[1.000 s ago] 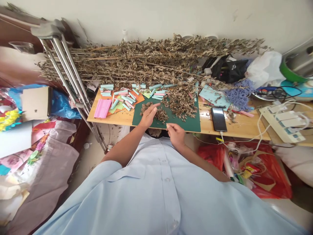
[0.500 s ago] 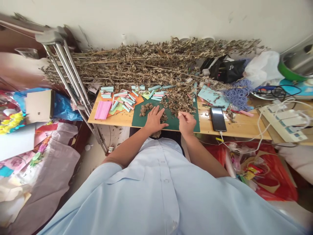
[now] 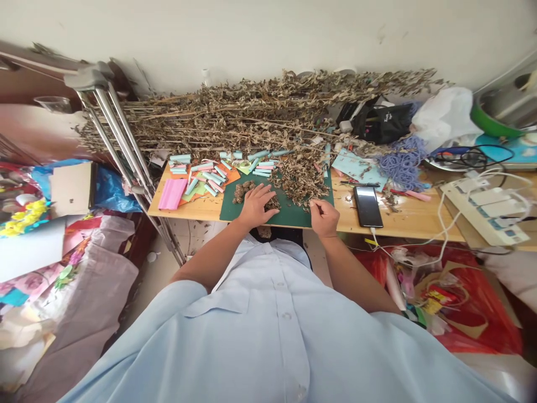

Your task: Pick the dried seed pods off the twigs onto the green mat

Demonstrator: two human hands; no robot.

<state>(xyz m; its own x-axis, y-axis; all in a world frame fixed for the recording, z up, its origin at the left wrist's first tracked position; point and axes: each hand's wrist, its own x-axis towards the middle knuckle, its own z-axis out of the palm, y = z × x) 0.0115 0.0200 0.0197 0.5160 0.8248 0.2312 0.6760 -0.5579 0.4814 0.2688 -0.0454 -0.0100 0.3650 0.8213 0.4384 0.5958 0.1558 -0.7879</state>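
Note:
My left hand [image 3: 257, 206] lies palm down with fingers spread over the green mat [image 3: 293, 217], partly covering a small heap of crumbled dried leaves [image 3: 273, 202]. Beside its fingertips sit several brown rolled clumps [image 3: 243, 191]. My right hand [image 3: 324, 217] is closed at the mat's right front edge, thumb and forefinger pinched together; whatever is between them is too small to make out. Just behind it spreads a pile of loose dried leaves [image 3: 302, 179].
Long dried stalks [image 3: 218, 120] lie along the wall. Rolled paper pieces [image 3: 212, 178] and a pink paper stack [image 3: 173, 193] are on the left; a phone [image 3: 368, 207], purple cord [image 3: 403, 162] and power strip [image 3: 482, 207] on the right. A metal crutch [image 3: 121, 134] leans at the left edge.
My right hand has shifted slightly right and toward me, away from the leaf pile. My left hand stays spread on the mat. The whole view has shifted a little.

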